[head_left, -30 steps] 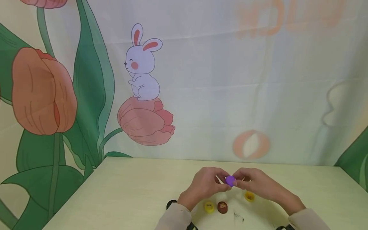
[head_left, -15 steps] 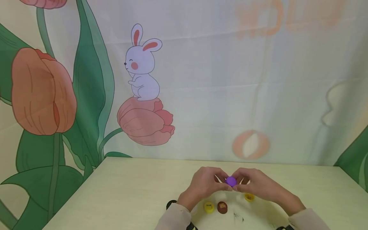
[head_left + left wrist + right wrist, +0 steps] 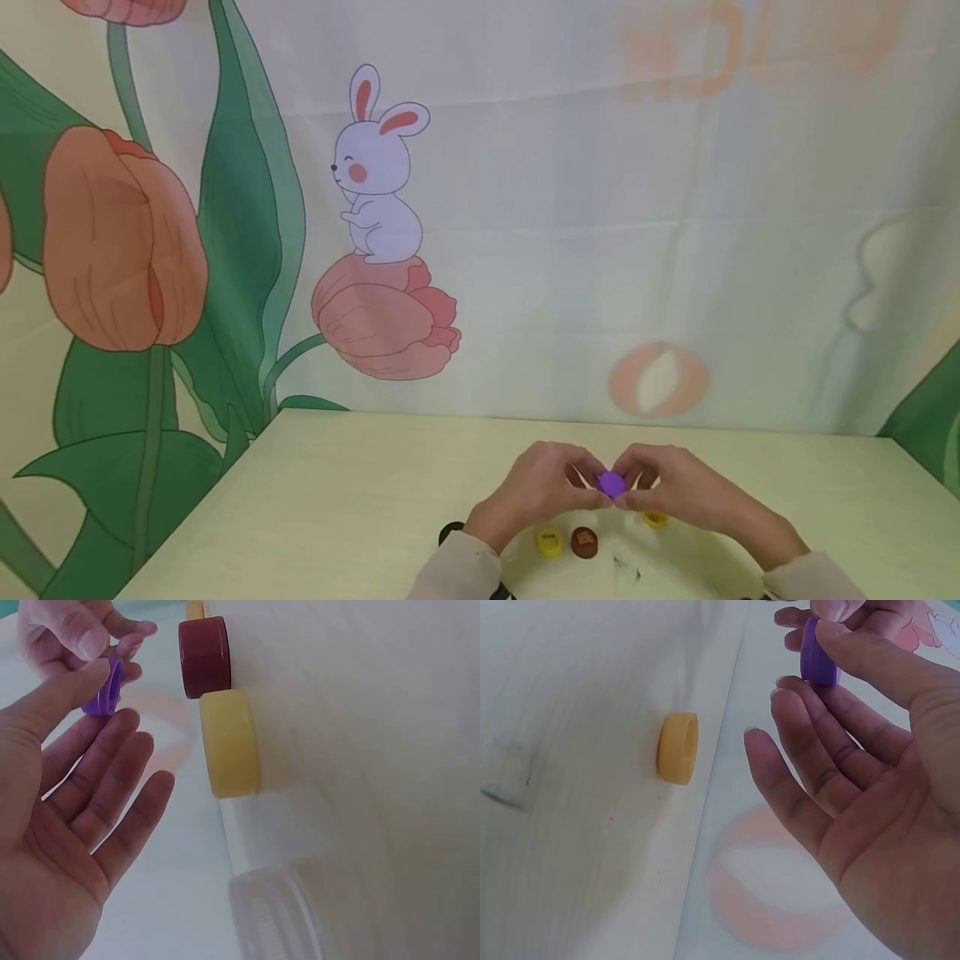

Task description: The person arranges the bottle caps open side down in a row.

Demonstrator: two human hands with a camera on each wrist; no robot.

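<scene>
Between my two hands is a purple bottle cap [image 3: 611,484], held above the table. My left hand [image 3: 546,483] pinches its left edge with thumb and fingertips. From the other side, my right hand [image 3: 678,485] pinches the right edge. In the left wrist view, the hollow inside of the purple cap [image 3: 105,691] shows. Below the hands lie a yellow cap [image 3: 550,542] and a dark red cap [image 3: 585,542], both with printed tops. A yellow-orange cap [image 3: 656,519] lies under the right hand, partly hidden by it; its open side shows in the right wrist view.
A black round thing [image 3: 451,531] sits by the left wrist, mostly hidden. The left wrist view holds a translucent cap [image 3: 276,915] on the table. Dark marks [image 3: 627,568] stain the pale tabletop [image 3: 360,492]. Behind it hangs a printed cloth [image 3: 540,250] with a rabbit and tulips.
The right thumb has slid from the purple cap's face to its edge, so more of the face shows. Both hands have come slightly lower with the cap. The head view has shifted a little.
</scene>
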